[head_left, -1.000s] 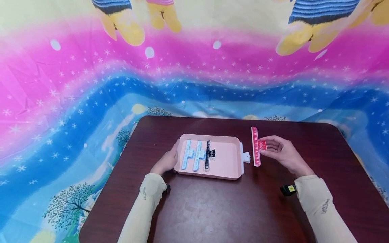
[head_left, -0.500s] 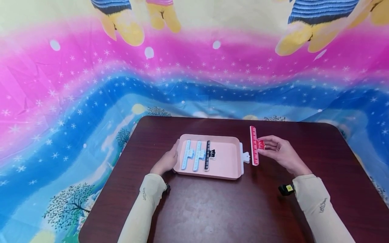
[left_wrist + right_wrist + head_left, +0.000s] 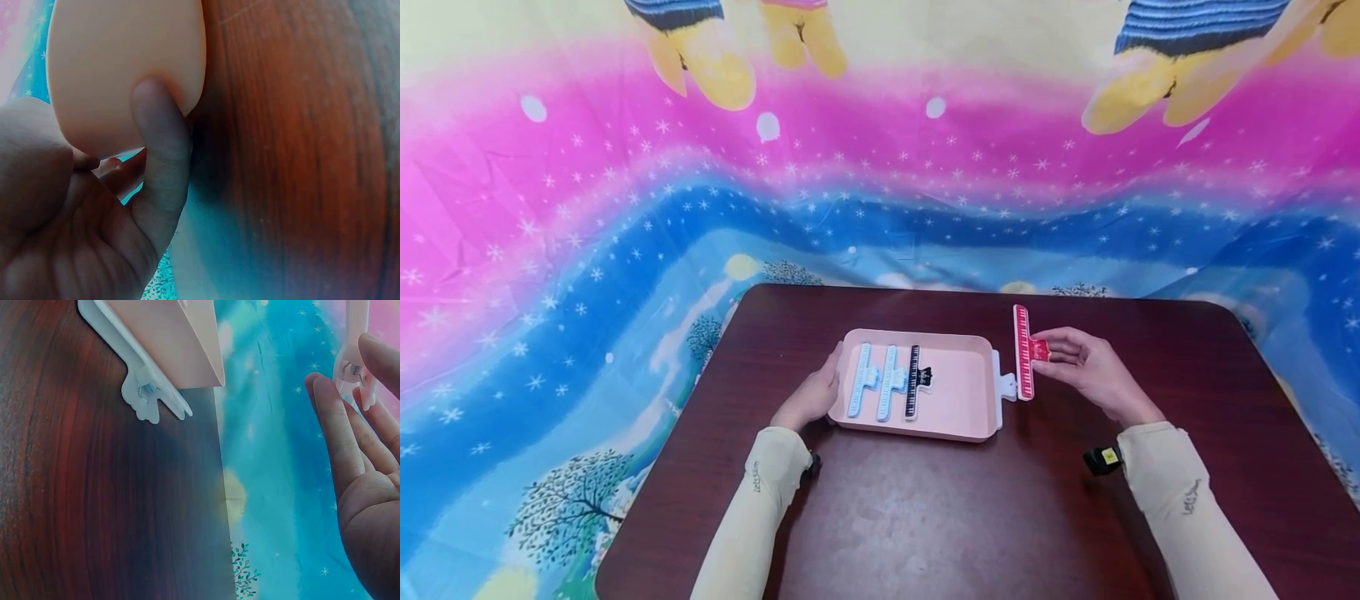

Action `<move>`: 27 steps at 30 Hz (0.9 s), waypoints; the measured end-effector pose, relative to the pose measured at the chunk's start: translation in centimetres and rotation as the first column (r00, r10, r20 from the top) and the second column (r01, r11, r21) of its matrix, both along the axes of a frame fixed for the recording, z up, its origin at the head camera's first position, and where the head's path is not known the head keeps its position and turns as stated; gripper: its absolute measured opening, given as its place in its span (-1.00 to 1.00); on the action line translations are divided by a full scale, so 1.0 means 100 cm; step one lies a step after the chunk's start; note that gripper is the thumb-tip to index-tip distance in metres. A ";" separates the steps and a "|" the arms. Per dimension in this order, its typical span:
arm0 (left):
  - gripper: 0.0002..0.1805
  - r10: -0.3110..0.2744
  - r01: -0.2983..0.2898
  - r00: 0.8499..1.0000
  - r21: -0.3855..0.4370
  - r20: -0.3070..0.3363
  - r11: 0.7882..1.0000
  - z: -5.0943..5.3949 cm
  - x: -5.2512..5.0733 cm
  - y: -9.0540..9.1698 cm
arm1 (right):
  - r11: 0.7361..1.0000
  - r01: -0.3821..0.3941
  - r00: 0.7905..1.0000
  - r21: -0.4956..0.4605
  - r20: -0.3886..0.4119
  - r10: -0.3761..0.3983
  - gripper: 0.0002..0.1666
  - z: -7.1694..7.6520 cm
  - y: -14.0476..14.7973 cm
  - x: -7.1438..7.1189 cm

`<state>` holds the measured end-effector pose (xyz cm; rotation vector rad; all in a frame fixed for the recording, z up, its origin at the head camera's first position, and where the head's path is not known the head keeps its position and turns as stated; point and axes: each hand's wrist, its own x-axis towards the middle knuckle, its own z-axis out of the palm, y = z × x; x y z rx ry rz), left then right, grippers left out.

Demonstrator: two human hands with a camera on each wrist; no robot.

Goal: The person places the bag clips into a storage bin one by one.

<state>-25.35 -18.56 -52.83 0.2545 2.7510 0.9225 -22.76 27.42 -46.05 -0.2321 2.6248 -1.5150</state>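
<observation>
A pink tray (image 3: 966,392) lies on the dark table, holding two light blue clips (image 3: 860,382) (image 3: 888,385) and a black clip (image 3: 913,383), all with piano-key bars. My left hand (image 3: 808,398) grips the tray's left end; in the left wrist view its thumb (image 3: 159,119) presses the outer wall. Right of the tray, my right hand (image 3: 1097,375) pinches the handle of a red piano-key clip (image 3: 1023,354) raised above the table. The right wrist view shows that clip's pale underside (image 3: 356,331). A white clip (image 3: 1006,387) sits against the tray's right wall; whether it is clamped there, I cannot tell.
The brown table (image 3: 917,517) has rounded far corners. Behind it hangs a colourful printed cloth (image 3: 880,167). A black wrist camera (image 3: 1102,460) sits under the right cuff.
My right hand has moved slightly left and away from me, bringing the red clip closer to the white clip and the tray. My left hand and the tray stay in place.
</observation>
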 end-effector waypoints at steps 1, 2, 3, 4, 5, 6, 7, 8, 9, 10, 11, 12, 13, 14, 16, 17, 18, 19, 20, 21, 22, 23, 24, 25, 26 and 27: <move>-0.34 0.001 -0.001 1.000 -0.001 0.002 1.000 0.000 0.000 0.000 | 1.000 -0.003 1.000 0.000 0.003 0.003 -0.29 0.000 -0.001 -0.001; -0.34 0.004 -0.004 1.000 -0.003 0.007 1.000 0.000 0.000 -0.001 | 1.000 -0.003 1.000 0.002 0.005 0.003 -0.29 0.001 -0.002 -0.001; -0.34 0.005 -0.005 1.000 -0.002 0.008 1.000 0.000 0.000 -0.001 | 1.000 -0.006 1.000 0.001 0.004 0.006 -0.29 0.001 -0.004 -0.002; -0.34 0.006 -0.006 1.000 -0.001 0.012 1.000 0.000 0.000 -0.001 | 1.000 -0.008 1.000 -0.001 0.001 0.008 -0.29 0.001 -0.005 -0.003; -0.34 0.009 -0.009 1.000 0.001 0.018 1.000 0.001 0.000 -0.001 | 1.000 -0.010 1.000 -0.006 -0.003 0.010 -0.30 0.001 -0.006 -0.004; -0.34 0.011 -0.011 1.000 0.002 0.021 1.000 0.001 0.000 -0.001 | 1.000 -0.014 1.000 -0.014 -0.007 0.014 -0.30 0.001 -0.007 -0.005; -0.34 0.012 -0.012 1.000 0.005 0.022 1.000 0.002 0.000 -0.001 | 1.000 -0.017 1.000 -0.024 -0.011 0.017 -0.31 0.001 -0.009 -0.005; -0.34 0.012 -0.012 1.000 -0.001 0.021 1.000 0.002 0.000 -0.001 | 0.999 -0.021 1.000 -0.036 -0.014 0.021 -0.32 0.000 -0.011 -0.006; -0.34 0.011 -0.011 1.000 -0.008 0.019 1.000 0.002 0.000 -0.002 | 0.998 -0.025 1.000 -0.049 -0.016 0.024 -0.34 0.000 -0.013 -0.007; -0.34 0.011 -0.010 1.000 -0.015 0.015 1.000 0.002 0.000 -0.002 | 0.998 -0.029 0.999 -0.060 -0.017 0.028 -0.35 -0.001 -0.015 -0.008; -0.34 0.010 -0.009 1.000 -0.024 0.010 1.000 0.002 0.000 -0.002 | 0.997 -0.033 0.999 -0.069 -0.016 0.031 -0.36 -0.001 -0.017 -0.008; -0.34 0.009 -0.009 1.000 -0.034 0.006 0.999 0.002 0.000 -0.003 | 0.996 -0.036 0.999 -0.078 -0.014 0.035 -0.37 -0.001 -0.019 -0.009; -0.34 0.011 -0.011 1.000 -0.043 0.006 0.999 0.002 0.001 -0.003 | 0.996 -0.038 0.999 -0.083 -0.013 0.037 -0.38 -0.002 -0.021 -0.010; -0.34 0.013 -0.012 1.000 -0.051 0.005 0.999 0.002 0.001 -0.003 | 0.996 -0.040 0.999 -0.085 -0.012 0.039 -0.38 -0.002 -0.023 -0.010; -0.34 0.018 -0.018 1.000 -0.047 0.007 0.999 0.002 0.001 -0.003 | 0.996 -0.043 0.999 -0.077 -0.010 0.043 -0.38 -0.003 -0.026 -0.012; -0.34 0.022 -0.022 1.000 -0.042 0.013 0.999 0.002 0.001 -0.003 | 0.996 -0.043 0.999 -0.073 -0.011 0.042 -0.37 -0.003 -0.027 -0.013; -0.34 0.023 -0.023 1.000 -0.034 0.015 0.999 0.002 0.001 -0.002 | 0.997 -0.043 0.999 -0.072 -0.012 0.042 -0.37 -0.003 -0.028 -0.014; -0.34 0.022 -0.022 1.000 -0.031 0.013 0.999 0.002 0.000 -0.001 | 0.997 -0.040 0.999 -0.069 -0.014 0.039 -0.37 -0.004 -0.029 -0.015; -0.34 0.019 -0.019 1.000 -0.028 0.013 0.999 0.002 -0.001 0.000 | 0.997 -0.039 0.999 -0.067 -0.014 0.038 -0.38 -0.004 -0.030 -0.015; -0.34 0.016 -0.016 1.000 -0.027 0.013 1.000 0.002 -0.001 0.001 | 0.997 -0.038 0.999 -0.065 -0.014 0.037 -0.38 -0.005 -0.031 -0.016; -0.34 0.014 -0.014 1.000 -0.026 0.014 1.000 0.002 -0.002 0.002 | 0.997 -0.040 0.999 -0.064 -0.013 0.039 -0.39 -0.006 -0.032 -0.016; -0.34 0.014 -0.013 1.000 -0.028 0.016 1.000 0.003 -0.002 0.003 | 0.997 -0.043 0.999 -0.065 -0.011 0.042 -0.39 -0.008 -0.033 -0.017; -0.34 0.014 -0.013 1.000 -0.031 0.018 0.999 0.002 -0.002 0.003 | 0.997 -0.047 0.999 -0.066 -0.006 0.047 -0.40 -0.009 -0.035 -0.017; -0.34 0.017 -0.016 1.000 -0.034 0.022 0.999 0.002 -0.002 0.003 | 0.996 -0.053 0.999 -0.066 -0.002 0.053 -0.40 -0.010 -0.037 -0.017; -0.34 0.020 -0.020 0.999 -0.035 0.026 0.999 0.002 -0.001 0.003 | 0.996 -0.058 0.998 -0.062 0.004 0.059 -0.40 -0.012 -0.039 -0.018; -0.34 0.025 -0.024 0.999 -0.034 0.029 0.999 0.002 -0.001 0.003 | 0.996 -0.062 0.998 -0.059 0.010 0.063 -0.39 -0.013 -0.042 -0.019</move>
